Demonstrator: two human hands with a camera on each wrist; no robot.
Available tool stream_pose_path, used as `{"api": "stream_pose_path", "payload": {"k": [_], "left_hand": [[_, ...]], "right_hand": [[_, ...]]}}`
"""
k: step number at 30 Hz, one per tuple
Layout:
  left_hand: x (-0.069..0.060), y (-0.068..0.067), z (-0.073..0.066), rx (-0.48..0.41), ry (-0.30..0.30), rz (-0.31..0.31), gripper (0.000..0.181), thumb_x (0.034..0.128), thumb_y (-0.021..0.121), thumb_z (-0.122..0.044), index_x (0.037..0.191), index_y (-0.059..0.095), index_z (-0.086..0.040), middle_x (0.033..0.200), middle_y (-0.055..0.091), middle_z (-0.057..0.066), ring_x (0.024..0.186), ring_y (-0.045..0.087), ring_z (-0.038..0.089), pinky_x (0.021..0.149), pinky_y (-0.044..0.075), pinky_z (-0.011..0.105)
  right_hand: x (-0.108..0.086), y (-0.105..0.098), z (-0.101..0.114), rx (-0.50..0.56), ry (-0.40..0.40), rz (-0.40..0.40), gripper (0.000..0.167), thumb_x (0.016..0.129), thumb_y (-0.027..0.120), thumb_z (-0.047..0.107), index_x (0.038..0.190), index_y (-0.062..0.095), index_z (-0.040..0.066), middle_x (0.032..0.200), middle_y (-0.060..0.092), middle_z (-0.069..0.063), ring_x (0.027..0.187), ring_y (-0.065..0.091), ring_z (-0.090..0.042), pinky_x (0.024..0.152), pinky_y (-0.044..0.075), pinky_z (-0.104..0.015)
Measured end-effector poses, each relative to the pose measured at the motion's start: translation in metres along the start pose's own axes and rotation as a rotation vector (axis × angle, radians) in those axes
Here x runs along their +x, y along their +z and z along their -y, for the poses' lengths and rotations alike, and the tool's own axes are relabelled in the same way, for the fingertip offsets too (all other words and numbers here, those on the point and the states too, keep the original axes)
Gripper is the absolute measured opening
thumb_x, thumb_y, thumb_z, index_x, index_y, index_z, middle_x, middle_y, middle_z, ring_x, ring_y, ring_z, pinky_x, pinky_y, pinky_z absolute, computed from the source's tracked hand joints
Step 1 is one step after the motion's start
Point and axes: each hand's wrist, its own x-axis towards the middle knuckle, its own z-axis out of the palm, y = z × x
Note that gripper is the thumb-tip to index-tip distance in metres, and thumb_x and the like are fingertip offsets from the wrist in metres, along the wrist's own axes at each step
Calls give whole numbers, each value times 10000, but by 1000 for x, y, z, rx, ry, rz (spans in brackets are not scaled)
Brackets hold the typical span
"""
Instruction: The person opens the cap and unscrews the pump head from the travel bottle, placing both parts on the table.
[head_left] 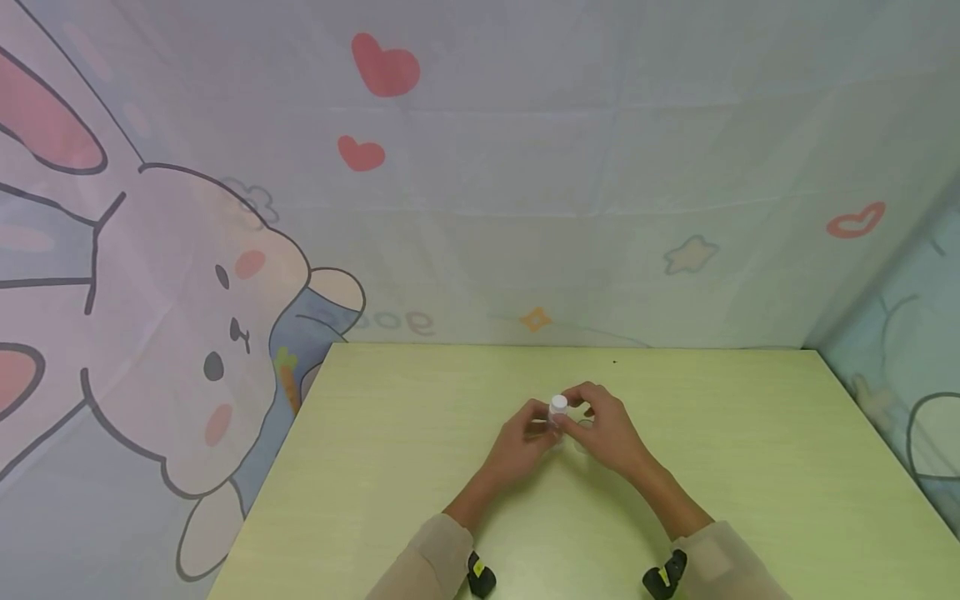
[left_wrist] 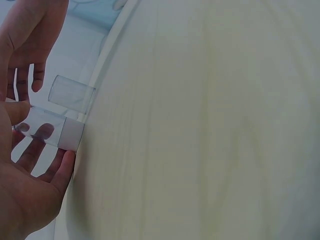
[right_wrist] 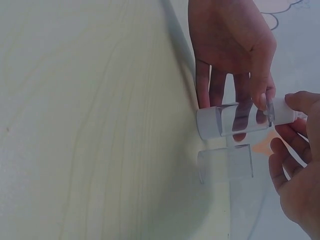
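Left fingers [right_wrist: 202,85] gripped a clear bottle [right_wrist: 229,121], right fingers [right_wrist: 295,142] pinched its white cap [right_wrist: 283,111], bench [head_left: 360,483] stretching to both side edges.

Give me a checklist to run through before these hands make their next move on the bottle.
1. Left hand holding the bottle: ok, fingers around its clear body.
2. Right hand on the white top: ok, thumb and finger touch it.
3. Bottle upright, white top uppermost: ok.
4. Clear cover off the bottle: ok, it stands beside it on the table.
5. White top loosened: cannot tell.
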Motion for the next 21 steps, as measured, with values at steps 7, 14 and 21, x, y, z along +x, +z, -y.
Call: {"api": "stream_pose_path", "payload": {"k": [7,14,21], "left_hand": [[1,0,2,5,-9,-2,206,1057,688,-246,1250,628,-203,1344,675,18,1257,670,279,1022,574,390],[1,0,4,8,-9,-7,218,1055,689,-225,1262,624,-202,1349,671,10,1259,664,272,1028,572,412],[1,1,3,4,-3,-12,220,1061,680,-209,1272,622,-190,1352,666,5,1276,651,267,1055,556,423]], "right_hand": [[0,-1,-1,-5,-14,-4,258,974,804,188,1195,705,100,1115,682,-15,1087,625,-358,886,554,-521],[0,0,-3,-9,-23,3,253,974,800,163,1200,704,101,1119,687,-5,1077,629,-294,876,560,-496],[0,0,-3,-17,-32,8,261,978,791,150,1214,700,89,1133,694,-9,1081,629,-262,868,566,-489]]}}
